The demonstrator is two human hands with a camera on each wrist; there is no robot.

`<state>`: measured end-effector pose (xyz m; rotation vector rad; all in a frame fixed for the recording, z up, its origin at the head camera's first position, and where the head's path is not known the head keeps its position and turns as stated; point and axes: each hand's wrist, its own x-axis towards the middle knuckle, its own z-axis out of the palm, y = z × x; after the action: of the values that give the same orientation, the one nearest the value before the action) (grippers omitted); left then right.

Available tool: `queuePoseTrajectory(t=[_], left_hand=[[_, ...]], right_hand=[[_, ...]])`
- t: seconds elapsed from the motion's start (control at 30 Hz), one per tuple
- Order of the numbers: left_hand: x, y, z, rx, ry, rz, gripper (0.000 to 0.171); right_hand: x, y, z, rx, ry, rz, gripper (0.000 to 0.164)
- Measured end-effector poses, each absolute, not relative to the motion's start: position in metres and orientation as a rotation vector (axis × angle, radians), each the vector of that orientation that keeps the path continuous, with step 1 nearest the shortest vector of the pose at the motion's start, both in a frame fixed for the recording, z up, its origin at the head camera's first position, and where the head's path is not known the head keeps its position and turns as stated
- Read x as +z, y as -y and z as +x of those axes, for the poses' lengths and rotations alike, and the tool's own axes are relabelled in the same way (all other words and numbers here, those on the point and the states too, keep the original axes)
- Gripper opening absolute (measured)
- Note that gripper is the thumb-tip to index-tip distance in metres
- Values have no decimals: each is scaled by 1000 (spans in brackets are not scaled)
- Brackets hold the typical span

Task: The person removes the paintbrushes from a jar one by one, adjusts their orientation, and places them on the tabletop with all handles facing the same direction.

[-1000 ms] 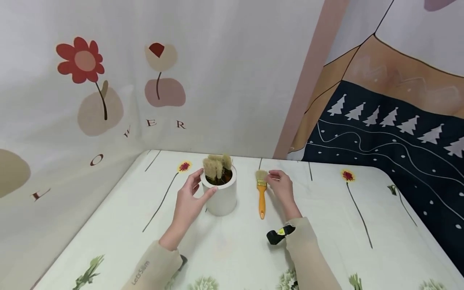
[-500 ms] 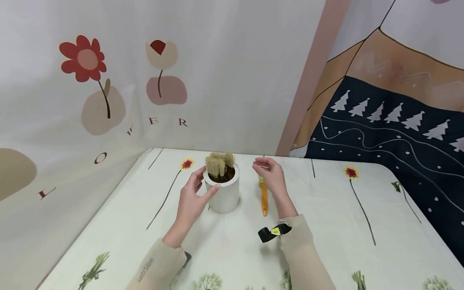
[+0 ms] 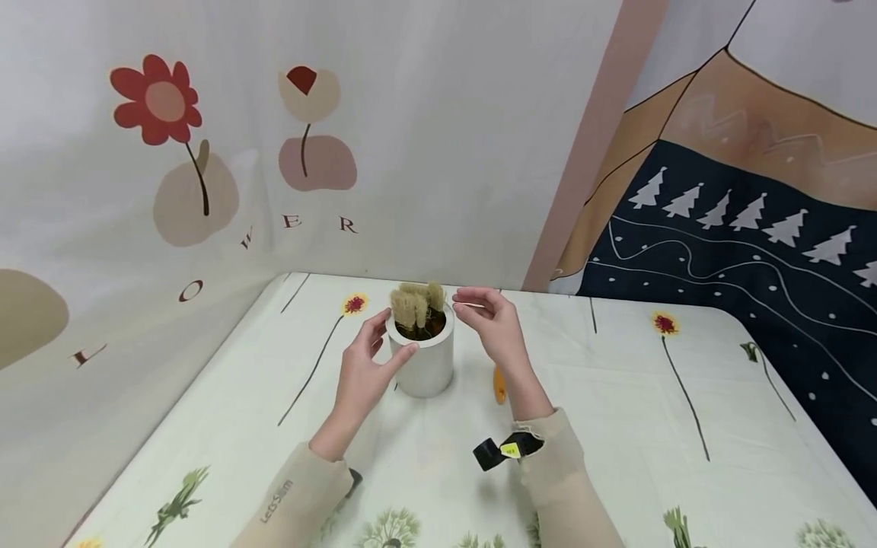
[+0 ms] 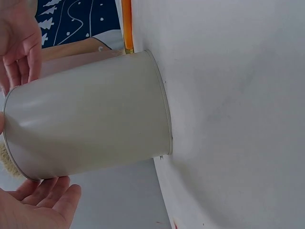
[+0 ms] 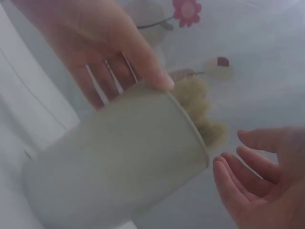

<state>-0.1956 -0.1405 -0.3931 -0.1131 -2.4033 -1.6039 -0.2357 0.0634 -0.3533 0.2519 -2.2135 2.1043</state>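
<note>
Left hand: gripped the white pot near its rim, thumb at the front, fingers round the left side
Bristles: pale, stood inside the pot and rose above its rim
Pot's place: upright on the patterned cloth, between the two hands
Right hand: held nothing, fingers loosely bent, just beside the pot's rim
Orange handle: lay right of the pot, partly hidden by the right forearm
</note>
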Motion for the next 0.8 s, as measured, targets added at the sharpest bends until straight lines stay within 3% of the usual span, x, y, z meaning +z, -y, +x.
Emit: queuePoseTrajectory(t=[0.4,0.8], left_hand=[[-392,140,-194,-1586,2400,-132,71],[-390,140,-192,-1582,2395,-138,70]], right_hand=[[-344,-43,-222,2181,2198,525,30],[-341,-23,-222,1740,2513,450,28]])
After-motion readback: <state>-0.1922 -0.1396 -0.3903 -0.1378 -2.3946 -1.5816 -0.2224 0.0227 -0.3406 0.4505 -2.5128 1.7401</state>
